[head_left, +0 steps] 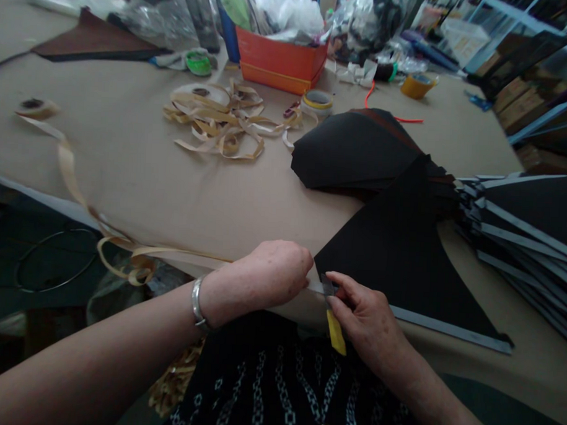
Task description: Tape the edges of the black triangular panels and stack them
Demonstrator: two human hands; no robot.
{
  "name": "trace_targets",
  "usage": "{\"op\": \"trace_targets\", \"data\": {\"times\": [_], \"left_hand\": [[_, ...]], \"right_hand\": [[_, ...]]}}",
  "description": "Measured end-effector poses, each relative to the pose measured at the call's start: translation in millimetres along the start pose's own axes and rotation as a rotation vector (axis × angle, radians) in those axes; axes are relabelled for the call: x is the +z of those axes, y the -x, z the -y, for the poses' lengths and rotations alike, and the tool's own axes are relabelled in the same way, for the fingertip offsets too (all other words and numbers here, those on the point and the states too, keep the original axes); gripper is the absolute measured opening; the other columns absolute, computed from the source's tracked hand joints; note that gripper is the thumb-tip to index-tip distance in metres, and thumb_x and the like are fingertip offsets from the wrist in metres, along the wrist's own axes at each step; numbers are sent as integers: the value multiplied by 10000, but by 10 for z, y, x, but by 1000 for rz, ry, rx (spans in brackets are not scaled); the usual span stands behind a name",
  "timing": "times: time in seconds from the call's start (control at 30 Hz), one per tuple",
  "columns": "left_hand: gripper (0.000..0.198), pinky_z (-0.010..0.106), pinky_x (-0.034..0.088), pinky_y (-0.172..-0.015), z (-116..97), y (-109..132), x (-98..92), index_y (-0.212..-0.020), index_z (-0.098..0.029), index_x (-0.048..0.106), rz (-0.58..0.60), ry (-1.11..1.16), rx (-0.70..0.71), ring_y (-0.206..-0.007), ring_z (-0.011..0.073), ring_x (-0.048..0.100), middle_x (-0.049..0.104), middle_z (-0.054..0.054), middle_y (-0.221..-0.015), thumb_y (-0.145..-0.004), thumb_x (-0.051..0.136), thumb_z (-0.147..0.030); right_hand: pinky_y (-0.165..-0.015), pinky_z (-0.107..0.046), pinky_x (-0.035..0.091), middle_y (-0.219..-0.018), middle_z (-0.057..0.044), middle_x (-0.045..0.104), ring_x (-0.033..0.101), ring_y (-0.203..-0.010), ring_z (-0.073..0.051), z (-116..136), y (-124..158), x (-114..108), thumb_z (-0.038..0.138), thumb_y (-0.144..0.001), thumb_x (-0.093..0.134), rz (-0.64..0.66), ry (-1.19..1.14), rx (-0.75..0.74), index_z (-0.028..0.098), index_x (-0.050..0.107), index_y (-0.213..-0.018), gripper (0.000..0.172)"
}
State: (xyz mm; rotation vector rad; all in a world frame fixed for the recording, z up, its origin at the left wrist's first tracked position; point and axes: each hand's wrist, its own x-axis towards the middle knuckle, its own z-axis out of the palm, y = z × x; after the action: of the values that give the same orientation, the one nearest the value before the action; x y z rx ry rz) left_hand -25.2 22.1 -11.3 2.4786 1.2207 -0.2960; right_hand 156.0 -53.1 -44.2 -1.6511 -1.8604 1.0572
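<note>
My left hand (272, 271) is closed beside the left corner of a black sheet panel (398, 254), its fingertips curled out of sight. A long strip of beige adhesive tape (170, 252) runs from the left along the table edge and passes behind this hand; a pale piece shows between my two hands. My right hand (366, 317) pinches a small cutter knife (336, 332) with a yellow handle and a grey blade, the blade up against the panel's corner. A grey-white strip (451, 330) lines the panel's near edge.
Behind the panel lies a stack of dark panels (355, 147); more with pale edges (534, 227) lie at right. Loose tape strips (221, 120), a tape roll (33, 108), a red box (282, 60) and a yellow tape roll (417, 86) are on the table (140, 189).
</note>
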Motion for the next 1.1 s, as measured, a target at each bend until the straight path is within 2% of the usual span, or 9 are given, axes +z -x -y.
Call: {"op": "trace_targets", "data": {"times": [0.3, 0.47, 0.57, 0.63, 0.77, 0.87, 0.97, 1.03, 1.1], "left_hand": [[261, 283, 340, -473, 12, 5, 1, -745, -163, 680, -34, 20, 13, -507, 185, 549, 649, 94, -631, -809, 465, -296], [249, 251, 238, -449, -207, 158, -90, -676, -154, 642, -11, 90, 83, -445, 99, 417, 607, 36, -567, -839, 474, -240], [280, 228, 233, -453, -336, 275, -51, -654, -151, 612, 9, 242, 142, -446, 65, 360, 555, -14, -534, -870, 460, -244], [309, 215, 232, -456, -329, 344, 18, -631, -151, 592, -11, 410, 99, -455, 59, 350, 499, -38, -507, -879, 457, -277], [299, 193, 273, -485, -120, 452, 157, -638, -162, 564, -122, 627, -66, -507, 65, 385, 462, -53, -534, -858, 487, -349], [312, 197, 321, -519, 11, 468, 207, -676, -175, 563, -220, 694, -79, -547, 80, 420, 481, -48, -572, -869, 465, -400], [295, 227, 394, -611, -4, 382, 214, -707, -178, 579, -362, 623, -5, -646, 110, 501, 557, -15, -655, -885, 441, -369], [270, 266, 440, -746, -73, 271, 219, -745, -176, 596, -449, 551, 108, -797, 137, 554, 627, 26, -808, -897, 428, -324], [262, 318, 438, -879, -151, 149, 238, -772, -174, 602, -469, 456, 189, -954, 161, 553, 645, 55, -981, -907, 416, -299]], "right_hand": [[-594, -285, 431, -770, -27, 677, 599, -655, -162, -13, -6, 45, 221, -828, 507, 0, 117, -20, 198, 629, -1162, 357], [-657, -318, 447, -878, -72, 693, 620, -718, -192, 22, -13, 80, 182, -824, 476, 6, 199, -39, 171, 608, -1190, 389], [-734, -326, 455, -977, -94, 684, 625, -820, -203, 59, -27, 84, 158, -814, 471, 13, 175, -58, 145, 602, -1204, 412], [-714, -308, 454, -883, -65, 679, 613, -771, -181, 71, -29, 31, 155, -804, 481, 29, 108, -39, 142, 592, -1226, 436], [-586, -249, 435, -717, 9, 605, 551, -622, -127, -54, 82, -333, 279, -792, 569, -17, -212, 104, 157, 565, -1244, 469], [-569, -225, 435, -731, 9, 608, 562, -629, -117, -301, 301, -780, 379, -757, 646, -119, -403, 250, 168, 627, -1025, 341], [-642, -244, 467, -743, -1, 625, 612, -695, -138, -572, 543, -1179, 442, -806, 610, -224, -469, 263, 185, 558, -848, 266], [-642, -275, 483, -774, -10, 637, 627, -675, -150, -729, 641, -1354, 473, -857, 527, -279, -464, 238, 200, 498, -852, 275], [-594, -286, 474, -779, -19, 637, 610, -616, -151, -877, 661, -1461, 465, -879, 476, -318, -328, 211, 205, 485, -881, 259]]}}
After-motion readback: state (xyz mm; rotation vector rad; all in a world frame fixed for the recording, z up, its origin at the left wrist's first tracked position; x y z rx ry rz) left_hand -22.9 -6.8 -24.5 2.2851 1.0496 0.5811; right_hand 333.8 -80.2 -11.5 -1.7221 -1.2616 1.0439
